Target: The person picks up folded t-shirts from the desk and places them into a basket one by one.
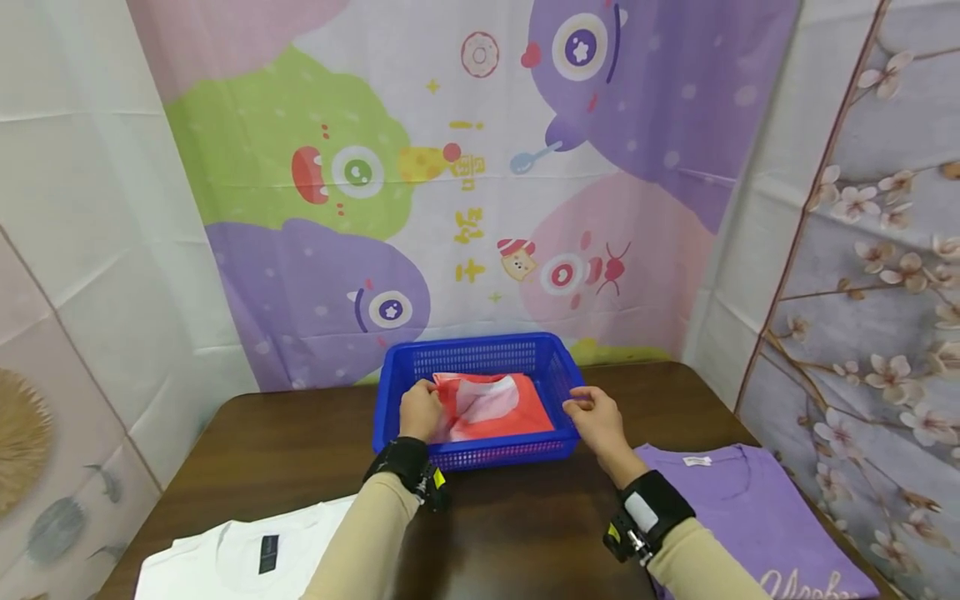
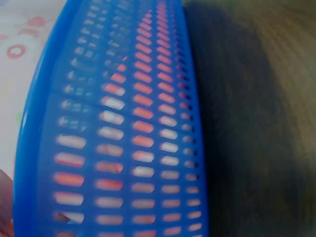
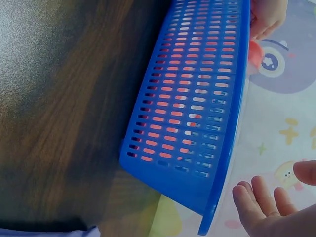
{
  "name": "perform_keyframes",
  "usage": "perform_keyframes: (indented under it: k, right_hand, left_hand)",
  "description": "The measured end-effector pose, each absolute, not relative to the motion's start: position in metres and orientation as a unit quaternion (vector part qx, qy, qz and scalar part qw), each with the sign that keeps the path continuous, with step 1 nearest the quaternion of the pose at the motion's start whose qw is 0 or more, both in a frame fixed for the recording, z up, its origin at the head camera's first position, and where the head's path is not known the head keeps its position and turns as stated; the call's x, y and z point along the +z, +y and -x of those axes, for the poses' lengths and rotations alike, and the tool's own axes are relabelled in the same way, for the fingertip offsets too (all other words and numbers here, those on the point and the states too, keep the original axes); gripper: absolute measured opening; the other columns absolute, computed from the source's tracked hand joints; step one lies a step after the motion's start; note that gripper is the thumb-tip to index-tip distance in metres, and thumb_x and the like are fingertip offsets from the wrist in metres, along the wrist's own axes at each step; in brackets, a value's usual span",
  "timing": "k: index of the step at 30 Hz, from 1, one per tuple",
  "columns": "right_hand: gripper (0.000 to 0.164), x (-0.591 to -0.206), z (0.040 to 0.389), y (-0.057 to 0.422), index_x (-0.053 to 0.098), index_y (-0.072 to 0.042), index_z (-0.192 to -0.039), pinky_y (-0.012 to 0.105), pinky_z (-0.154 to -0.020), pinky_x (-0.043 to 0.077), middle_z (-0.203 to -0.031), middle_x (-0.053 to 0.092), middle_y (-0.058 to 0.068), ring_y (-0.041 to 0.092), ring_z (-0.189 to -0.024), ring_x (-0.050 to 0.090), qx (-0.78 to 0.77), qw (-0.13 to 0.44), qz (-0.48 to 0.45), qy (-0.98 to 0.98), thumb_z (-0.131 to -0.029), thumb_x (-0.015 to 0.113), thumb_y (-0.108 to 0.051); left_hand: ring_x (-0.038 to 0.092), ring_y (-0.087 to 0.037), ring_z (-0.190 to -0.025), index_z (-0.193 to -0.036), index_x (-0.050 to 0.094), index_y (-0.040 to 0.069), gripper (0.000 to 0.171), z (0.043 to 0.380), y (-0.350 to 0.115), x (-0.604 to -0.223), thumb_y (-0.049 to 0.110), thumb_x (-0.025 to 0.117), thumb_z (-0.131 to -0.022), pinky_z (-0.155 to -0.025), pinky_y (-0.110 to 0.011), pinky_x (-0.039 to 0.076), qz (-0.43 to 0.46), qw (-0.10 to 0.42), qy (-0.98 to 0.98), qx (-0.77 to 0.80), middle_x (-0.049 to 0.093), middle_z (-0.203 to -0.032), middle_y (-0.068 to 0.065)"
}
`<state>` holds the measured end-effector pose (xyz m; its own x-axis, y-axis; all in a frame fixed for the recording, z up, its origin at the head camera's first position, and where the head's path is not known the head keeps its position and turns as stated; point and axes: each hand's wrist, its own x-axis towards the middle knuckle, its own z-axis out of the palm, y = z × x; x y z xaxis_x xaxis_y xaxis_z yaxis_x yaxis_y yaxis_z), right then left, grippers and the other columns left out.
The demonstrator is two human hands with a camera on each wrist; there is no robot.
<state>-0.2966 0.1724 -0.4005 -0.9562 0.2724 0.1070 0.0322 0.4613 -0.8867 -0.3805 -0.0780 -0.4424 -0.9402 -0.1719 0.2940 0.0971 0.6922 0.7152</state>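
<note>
A red cloth with a white patch (image 1: 517,408), folded, lies inside a blue perforated plastic basket (image 1: 480,343). My left hand (image 1: 422,410) reaches over the basket's near-left side and pinches the cloth's left edge. That hand (image 3: 268,17) also shows beyond the rim in the right wrist view, beside a bit of red cloth. My right hand (image 1: 596,414) hovers by the basket's right rim, its fingers loosely bent and holding nothing. In the right wrist view its fingers stand apart from the basket wall (image 3: 187,98). Through the slots in the left wrist view, red and white cloth (image 2: 143,113) shows.
A folded white T-shirt (image 1: 247,554) lies at the front left of the brown wooden table (image 1: 510,533). At the right lies a purple T-shirt (image 1: 738,508) with light lettering. A cartoon-printed curtain (image 1: 465,100) hangs behind the table.
</note>
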Motion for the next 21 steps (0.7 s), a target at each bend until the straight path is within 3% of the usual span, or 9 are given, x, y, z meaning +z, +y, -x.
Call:
perform_keyframes:
  k: [1,7,8,13,18,21]
  right_hand:
    - [0.033,-0.401,0.297,0.172,0.058,0.007,-0.118,0.044,-0.087,0.052,-0.116,0.066,0.029,0.04,-0.106,0.063,0.511,0.115,0.088,-0.847,-0.09,0.06,-0.011]
    - [0.036,-0.398,0.299,0.172,0.056,0.007,-0.12,0.044,-0.089,0.051,-0.117,0.064,0.03,0.041,-0.107,0.061,0.5,0.092,0.087,-0.857,-0.091,0.059,-0.013]
    - [0.036,-0.398,0.299,0.171,0.056,0.008,-0.121,0.045,-0.09,0.051,-0.118,0.063,0.03,0.041,-0.108,0.061,0.499,0.085,0.087,-0.858,-0.091,0.058,-0.014]
    - [0.039,-0.398,0.304,0.166,0.054,0.009,-0.124,0.046,-0.094,0.05,-0.119,0.063,0.031,0.041,-0.11,0.062,0.49,0.053,0.085,-0.866,-0.093,0.056,-0.014]
    - [0.04,-0.395,0.311,0.162,0.054,0.011,-0.124,0.037,-0.082,0.053,-0.111,0.065,0.029,0.033,-0.094,0.065,0.493,0.024,0.088,-0.865,-0.093,0.056,-0.014]
    - [0.042,-0.392,0.315,0.158,0.051,0.012,-0.127,0.037,-0.085,0.054,-0.114,0.062,0.028,0.03,-0.096,0.062,0.505,-0.011,0.102,-0.857,-0.095,0.054,-0.016]
  left_hand:
    - [0.067,-0.042,-0.091,-0.101,0.066,-0.004,0.022,0.389,-0.083,-0.453,0.012,0.054,-0.093,-0.08,-0.047,0.053,-0.021,0.2,-0.9,-0.387,0.071,-0.099,-0.025]
    - [0.065,-0.044,-0.097,-0.113,0.062,-0.01,0.034,0.389,-0.103,-0.446,0.014,0.051,-0.092,-0.085,-0.048,0.052,-0.013,0.202,-0.892,-0.404,0.069,-0.101,-0.028]
    - [0.064,-0.045,-0.102,-0.117,0.06,-0.012,0.034,0.379,-0.104,-0.433,0.008,0.052,-0.091,-0.09,-0.051,0.051,-0.015,0.177,-0.892,-0.416,0.068,-0.105,-0.03]
    - [0.066,-0.04,-0.102,-0.12,0.059,-0.011,0.035,0.354,-0.109,-0.412,0.01,0.05,-0.094,-0.089,-0.047,0.053,-0.002,0.161,-0.88,-0.446,0.068,-0.109,-0.029]
    - [0.064,-0.038,-0.11,-0.126,0.057,-0.007,0.037,0.335,-0.115,-0.404,0.015,0.05,-0.097,-0.093,-0.047,0.052,-0.002,0.124,-0.869,-0.479,0.066,-0.118,-0.026]
    - [0.062,-0.038,-0.115,-0.127,0.056,-0.006,0.037,0.326,-0.119,-0.402,0.015,0.05,-0.098,-0.096,-0.048,0.051,-0.002,0.117,-0.866,-0.487,0.065,-0.122,-0.026]
